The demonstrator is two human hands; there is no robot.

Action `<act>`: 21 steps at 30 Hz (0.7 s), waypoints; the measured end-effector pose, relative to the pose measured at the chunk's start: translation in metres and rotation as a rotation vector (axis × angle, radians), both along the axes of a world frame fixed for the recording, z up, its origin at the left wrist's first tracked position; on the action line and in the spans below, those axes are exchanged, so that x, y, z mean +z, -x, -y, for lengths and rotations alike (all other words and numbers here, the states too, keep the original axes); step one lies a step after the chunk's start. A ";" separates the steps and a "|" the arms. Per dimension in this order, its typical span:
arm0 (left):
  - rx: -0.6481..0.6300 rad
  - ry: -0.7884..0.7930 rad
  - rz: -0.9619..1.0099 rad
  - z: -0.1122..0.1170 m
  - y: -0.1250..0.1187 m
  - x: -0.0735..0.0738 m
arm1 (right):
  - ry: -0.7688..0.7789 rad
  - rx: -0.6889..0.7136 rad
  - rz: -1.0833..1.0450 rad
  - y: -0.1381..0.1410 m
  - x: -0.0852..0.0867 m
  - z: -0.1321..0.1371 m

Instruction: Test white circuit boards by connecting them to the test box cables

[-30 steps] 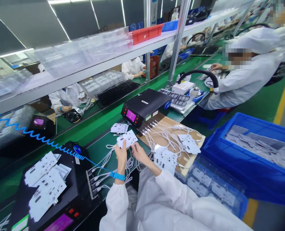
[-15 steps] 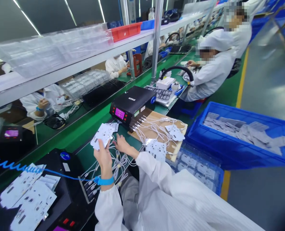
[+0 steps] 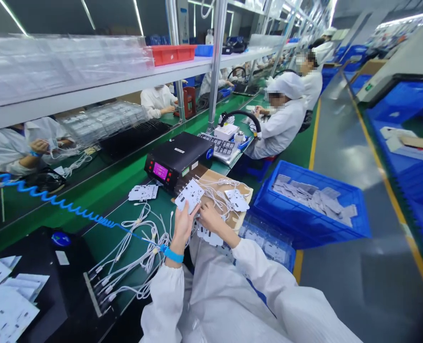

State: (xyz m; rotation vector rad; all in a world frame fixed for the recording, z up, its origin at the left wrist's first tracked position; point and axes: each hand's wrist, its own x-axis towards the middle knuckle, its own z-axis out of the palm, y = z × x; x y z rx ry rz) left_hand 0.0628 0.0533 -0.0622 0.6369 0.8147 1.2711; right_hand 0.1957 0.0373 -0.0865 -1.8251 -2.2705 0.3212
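My left hand (image 3: 183,224), with a blue strap at the wrist, grips a white circuit board (image 3: 190,194) by its lower edge. The board is tilted up in front of a black box with a pink display (image 3: 161,170). At the board's lower right corner, my right hand (image 3: 211,217) has its fingers bent together; what they pinch is hidden. White cables (image 3: 220,196) run past it over a brown cardboard sheet (image 3: 247,194). Below my right hand another white board (image 3: 210,235) shows in part, and one more board (image 3: 237,200) lies on the cables.
Several white boards (image 3: 143,192) lie on the green bench, left of the box. Bundled white cables (image 3: 147,247) lead to a second black box (image 3: 50,267) with boards on top. A blue coil cord (image 3: 68,206) reaches my wrist. A blue bin (image 3: 314,228) stands right; co-workers sit beyond.
Both hands have moved right along the bench, from beside the left cable bundle to the cardboard sheet. The left hand carries a board with it. My view has swung right.
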 end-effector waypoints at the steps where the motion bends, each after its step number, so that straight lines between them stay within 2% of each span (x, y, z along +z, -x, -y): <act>1: 0.013 -0.002 -0.018 -0.003 -0.007 -0.005 | 0.018 0.026 0.018 0.001 -0.001 -0.004; 6: 0.065 0.004 -0.149 -0.013 -0.018 -0.025 | 0.067 0.059 0.066 -0.003 -0.001 -0.010; 9: 0.074 -0.003 -0.210 -0.013 -0.015 -0.029 | 0.098 0.032 0.053 -0.017 0.003 -0.013; 14: 0.061 -0.041 -0.291 -0.018 -0.009 -0.023 | 0.130 -0.020 -0.075 -0.046 0.010 -0.030; 21: 0.018 -0.086 -0.369 -0.026 -0.007 -0.013 | 0.111 0.031 -0.421 -0.074 0.025 -0.049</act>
